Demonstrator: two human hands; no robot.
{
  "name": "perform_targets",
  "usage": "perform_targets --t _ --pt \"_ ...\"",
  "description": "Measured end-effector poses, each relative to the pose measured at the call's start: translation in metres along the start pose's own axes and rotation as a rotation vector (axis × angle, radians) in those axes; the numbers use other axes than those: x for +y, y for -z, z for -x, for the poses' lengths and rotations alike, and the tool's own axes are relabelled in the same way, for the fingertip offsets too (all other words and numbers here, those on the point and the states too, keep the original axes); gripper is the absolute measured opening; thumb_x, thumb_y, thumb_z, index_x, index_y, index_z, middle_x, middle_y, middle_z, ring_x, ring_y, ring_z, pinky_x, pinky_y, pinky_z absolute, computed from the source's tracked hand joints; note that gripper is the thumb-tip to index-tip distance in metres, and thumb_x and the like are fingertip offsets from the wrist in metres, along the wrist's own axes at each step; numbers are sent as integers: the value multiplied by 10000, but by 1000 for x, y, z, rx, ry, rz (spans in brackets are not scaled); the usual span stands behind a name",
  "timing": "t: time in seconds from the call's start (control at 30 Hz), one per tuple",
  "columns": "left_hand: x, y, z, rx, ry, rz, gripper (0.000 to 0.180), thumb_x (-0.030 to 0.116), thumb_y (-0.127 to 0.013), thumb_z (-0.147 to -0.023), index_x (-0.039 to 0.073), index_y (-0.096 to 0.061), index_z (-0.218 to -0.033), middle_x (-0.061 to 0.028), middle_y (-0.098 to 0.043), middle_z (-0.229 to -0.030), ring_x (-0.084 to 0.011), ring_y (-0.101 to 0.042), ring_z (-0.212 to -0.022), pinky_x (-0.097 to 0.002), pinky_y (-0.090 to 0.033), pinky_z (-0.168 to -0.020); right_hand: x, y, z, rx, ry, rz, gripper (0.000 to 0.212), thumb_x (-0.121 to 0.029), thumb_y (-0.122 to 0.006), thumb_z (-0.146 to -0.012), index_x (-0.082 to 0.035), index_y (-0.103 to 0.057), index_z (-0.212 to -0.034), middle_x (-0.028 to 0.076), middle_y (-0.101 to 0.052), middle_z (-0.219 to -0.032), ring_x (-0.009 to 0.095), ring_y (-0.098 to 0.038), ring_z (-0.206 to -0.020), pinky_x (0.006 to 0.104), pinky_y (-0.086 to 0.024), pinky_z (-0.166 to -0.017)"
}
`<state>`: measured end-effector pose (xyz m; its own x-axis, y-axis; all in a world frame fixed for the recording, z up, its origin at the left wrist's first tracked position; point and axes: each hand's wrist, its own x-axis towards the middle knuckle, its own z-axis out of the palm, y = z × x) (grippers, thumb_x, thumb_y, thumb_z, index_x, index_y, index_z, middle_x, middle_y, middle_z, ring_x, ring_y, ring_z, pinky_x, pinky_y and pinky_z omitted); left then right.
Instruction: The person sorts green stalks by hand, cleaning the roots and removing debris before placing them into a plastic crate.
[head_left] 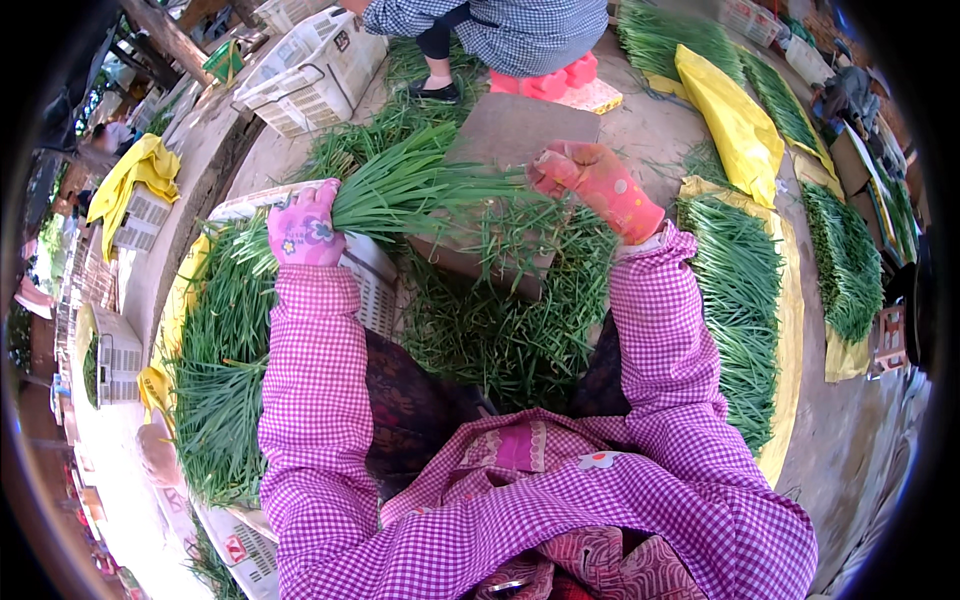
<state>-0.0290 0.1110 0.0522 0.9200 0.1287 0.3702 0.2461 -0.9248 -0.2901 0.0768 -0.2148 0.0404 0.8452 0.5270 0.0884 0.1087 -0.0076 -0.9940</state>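
My gloves hide my fingers; my left hand (305, 228) at ten o'clock is clamped round a bunch of green chives (420, 185) — my right hand (590, 180) at one o'clock is fisted at its leaf tips, above the brown board (500, 135).

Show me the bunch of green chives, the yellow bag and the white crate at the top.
bunch of green chives (420, 185), head view, middle of the stalks
yellow bag (735, 125), head view, its flat middle
white crate (315, 65), head view, its side wall
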Motion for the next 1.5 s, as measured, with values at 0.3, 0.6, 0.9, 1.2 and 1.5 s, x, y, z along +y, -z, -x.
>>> perform_targets --t 0.3,0.6,0.9,1.2,1.5 --pt "-3 -6 0 3 -5 13 524 154 -706 -642 234 -555 -1138 -15 -619 -991 -193 -611 -914 -362 -424 -754 1 -43 -1 122 -28 -153 287 -190 -666 -827 42 -631 -991 38 -633 -822 97 -561 -664 233 -472 -620" --pt "4 -4 -1 -86 -13 51 481 161 -676 -680 223 -554 -1141 -30 -612 -1019 -214 -614 -905 -363 -421 -776 5 -9 -12 317 91 -367 193 -159 -651 -818 23 -626 -877 38 -615 -755 110 -572 -637 239 -473 -608" --pt "3 -4 0 -61 1 55 466 167 -664 -690 228 -556 -1140 -25 -615 -1029 -205 -618 -907 -365 -422 -772 17 -47 -4 -112 -83 60 363 -196 -643 -840 44 -605 -1109 49 -637 -791 112 -586 -642 252 -483 -581" --pt "9 -1 0 -49 -69 10 478 167 -686 -673 222 -552 -1129 -20 -611 -999 -199 -615 -914 -364 -421 -748 3 -64 -1 92 5 -235 205 -161 -629 -850 36 -640 -905 64 -622 -740 113 -562 -599 243 -458 -566" --pt "-7 -8 1 81 6 5 545 154 -704 -617 243 -546 -1132 -4 -613 -964 -195 -612 -876 -359 -416 -737 1 5 -10 380 159 -309 245 -165 -587 -877 41 -617 -1006 74 -645 -919 135 -608 -790 254 -508 -671"
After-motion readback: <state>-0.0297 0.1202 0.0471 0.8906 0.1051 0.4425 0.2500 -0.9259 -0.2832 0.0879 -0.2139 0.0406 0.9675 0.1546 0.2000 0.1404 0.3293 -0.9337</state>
